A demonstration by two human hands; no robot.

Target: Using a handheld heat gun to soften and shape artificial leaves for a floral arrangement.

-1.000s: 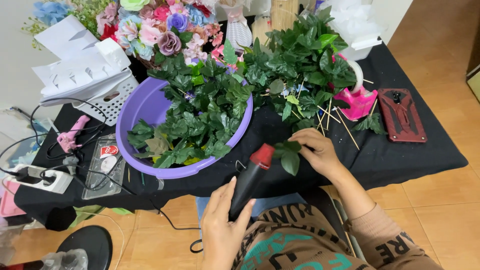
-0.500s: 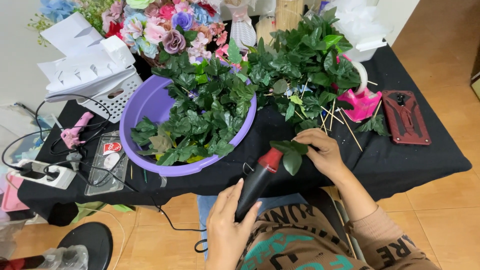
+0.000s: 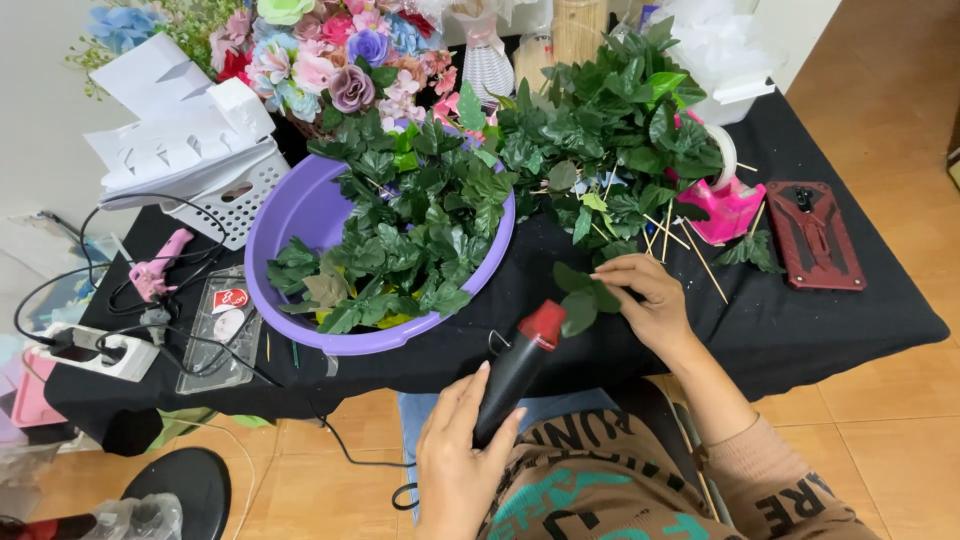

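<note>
My left hand (image 3: 455,455) grips a black glue gun (image 3: 515,368) with a red tip, its nozzle pointing up and right toward a green leaf sprig (image 3: 580,298). My right hand (image 3: 645,305) holds that sprig down on the black tablecloth (image 3: 800,320), fingers curled over the leaves. The gun's red tip sits just left of the sprig, nearly touching it. A purple basin (image 3: 300,215) heaped with green artificial leaves stands just left of both hands.
A pile of green foliage (image 3: 610,130) and thin wooden sticks (image 3: 690,245) lie behind my right hand. A pink tape dispenser (image 3: 725,205) and a red phone case (image 3: 815,235) sit right. Artificial flowers (image 3: 330,60), a white basket (image 3: 215,195), a pink glue gun (image 3: 155,270) and a power strip (image 3: 85,350) are left.
The glue gun's red tip has stayed close to the leaf sprig, with my hands nearly still. The view has shifted slightly.
</note>
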